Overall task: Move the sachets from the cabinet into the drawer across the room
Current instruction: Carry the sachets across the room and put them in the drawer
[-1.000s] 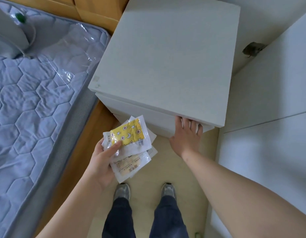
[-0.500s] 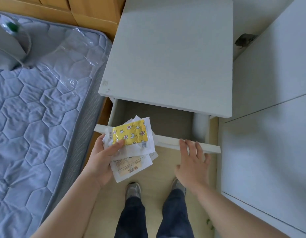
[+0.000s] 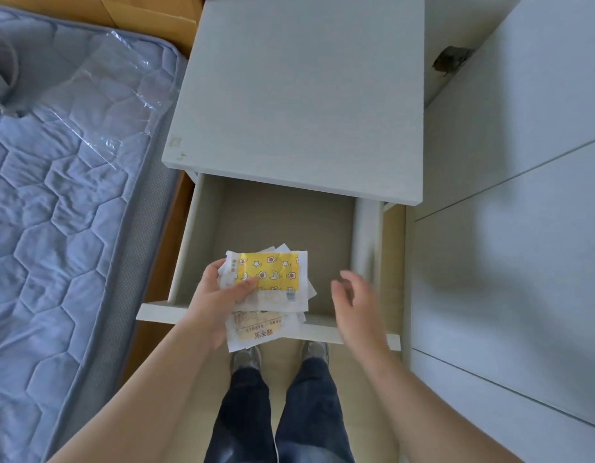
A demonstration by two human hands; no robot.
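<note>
Now left hand (image 3: 212,302) grips sachets (image 3: 271,279) over drawer (image 3: 196,248) front edge (right hand (image 3: 356,302) free).

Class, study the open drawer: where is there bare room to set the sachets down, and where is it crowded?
The drawer floor is bare from the back, under the nightstand top, forward between its side walls. Crowding is at the front: the left hand holds the sachets over the front rail, and the right hand hovers open near the right wall.

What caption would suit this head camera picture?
Left hand holds sachets over the open drawer while the right hand hovers open beside them.
</note>
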